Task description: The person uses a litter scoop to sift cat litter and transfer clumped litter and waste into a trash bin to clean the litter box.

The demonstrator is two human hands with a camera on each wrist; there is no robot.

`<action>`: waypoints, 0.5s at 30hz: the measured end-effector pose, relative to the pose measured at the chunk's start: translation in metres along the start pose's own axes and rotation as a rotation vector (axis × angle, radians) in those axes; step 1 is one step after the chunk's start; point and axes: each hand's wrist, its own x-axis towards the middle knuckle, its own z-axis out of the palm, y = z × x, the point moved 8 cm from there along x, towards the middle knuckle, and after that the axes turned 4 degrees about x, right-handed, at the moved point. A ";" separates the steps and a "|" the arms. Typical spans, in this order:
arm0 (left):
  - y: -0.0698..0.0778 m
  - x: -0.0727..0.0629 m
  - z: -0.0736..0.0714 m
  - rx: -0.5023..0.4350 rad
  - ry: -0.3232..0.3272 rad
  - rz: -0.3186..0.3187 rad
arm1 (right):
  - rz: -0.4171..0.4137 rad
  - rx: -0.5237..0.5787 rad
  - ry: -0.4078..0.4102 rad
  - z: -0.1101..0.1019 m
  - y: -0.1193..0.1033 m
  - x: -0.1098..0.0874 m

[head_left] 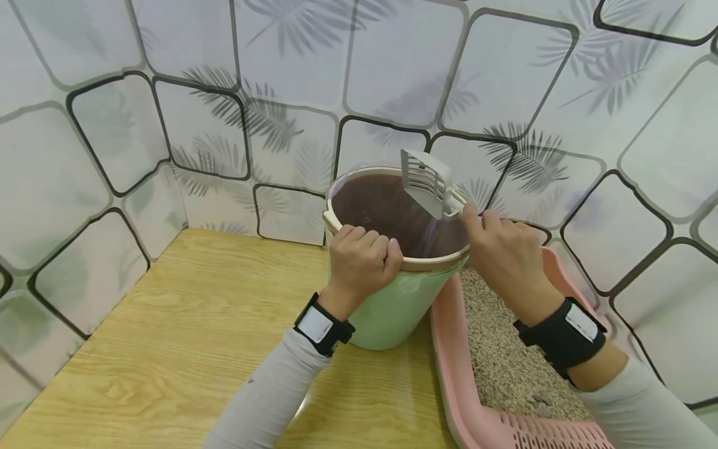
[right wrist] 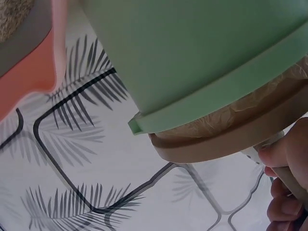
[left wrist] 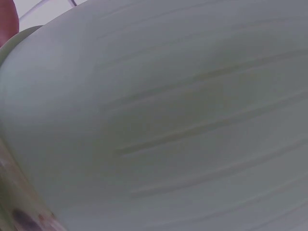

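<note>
My left hand [head_left: 359, 262] grips the near rim of a light green trash bin [head_left: 387, 318], fingers curled over the edge. A dark purplish bag [head_left: 376, 199] lines the bin under a cream ring. In my right hand [head_left: 505, 255], a slotted cat litter scoop [head_left: 429, 181] is held by its handle, its head tilted over the bin's opening. The right wrist view shows crinkled bag plastic [right wrist: 231, 115] between the green bin [right wrist: 202, 57] and the ring [right wrist: 202, 144], with my fingers [right wrist: 288, 207] around the handle. Ribbed bin wall [left wrist: 192, 125] fills most of the left wrist view.
Right of the bin stands a pink litter box [head_left: 454, 362] holding grainy litter [head_left: 505, 349], with a perforated section at its near end. A wood-grain surface [head_left: 168, 349] lies under both. Patterned walls [head_left: 291, 137] rise close behind.
</note>
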 end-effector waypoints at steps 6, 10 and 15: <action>0.001 -0.001 0.000 0.001 -0.005 0.001 | 0.301 0.253 -0.137 -0.007 0.042 -0.016; 0.002 -0.002 0.000 0.002 -0.006 0.002 | 0.515 0.331 -0.211 -0.018 0.081 -0.048; 0.003 -0.002 -0.001 0.001 0.000 0.004 | 0.653 0.289 -0.419 -0.024 0.118 -0.112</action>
